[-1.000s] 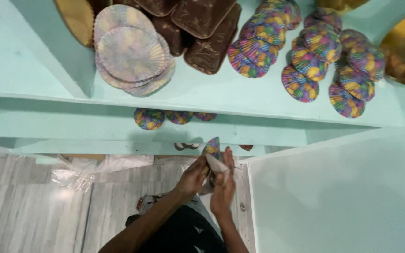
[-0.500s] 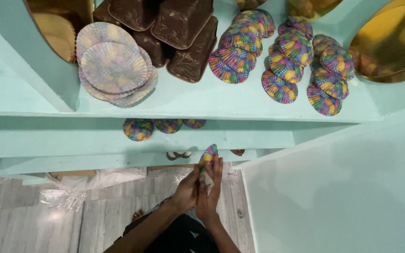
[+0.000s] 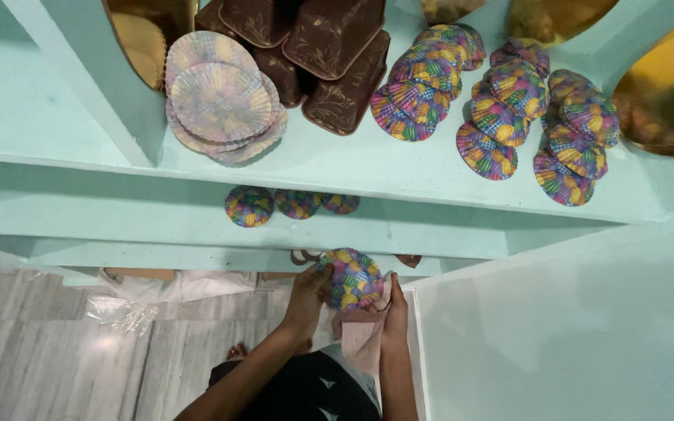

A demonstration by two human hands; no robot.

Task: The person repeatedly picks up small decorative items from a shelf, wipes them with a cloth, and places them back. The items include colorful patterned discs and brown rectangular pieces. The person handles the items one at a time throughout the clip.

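both hands (image 3: pixel 350 300) – colourful paper cups (image 3: pixel 352 278), held

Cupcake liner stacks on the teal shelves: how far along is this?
Done: many colourful liner stacks sit on the top shelf, three on the lower shelf. In hand: both hands, left and right, hold another stack below. What remains to be shelved cannot be seen.

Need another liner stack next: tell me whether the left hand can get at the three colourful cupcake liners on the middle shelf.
Probably yes: the left hand sits just below the three colourful cupcake liners, with nothing between, but it is holding a liner stack.
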